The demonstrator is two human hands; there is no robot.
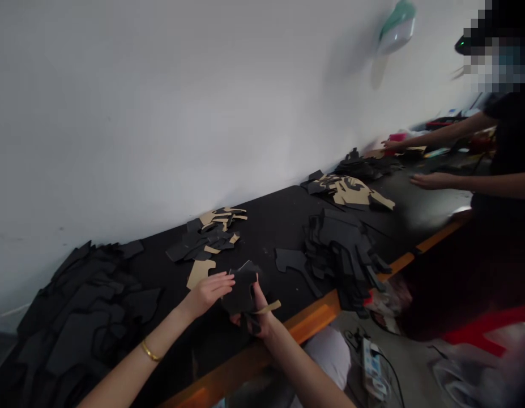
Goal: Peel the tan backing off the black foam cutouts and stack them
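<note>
My right hand [262, 314] is closed around a black die-cut sheet piece [240, 292], perhaps a few together, held above the table. A tan strip [268, 307] sticks out beside that hand's thumb side. My left hand [212, 292], with a gold bangle on the wrist, has its fingers stretched out flat against the left edge of the black piece; its thumb is hidden. Just behind the left hand a tan-faced piece [200, 273] lies on the table. A small mixed heap of black and tan pieces [211, 235] lies beyond it.
On the black table [266, 226] a large black heap [88, 311] spreads at left, another black pile [341, 243] at right, and a tan-and-black pile [351, 190] farther back. A co-worker's hands [434, 180] are at far right. A power strip [372, 368] lies on the floor.
</note>
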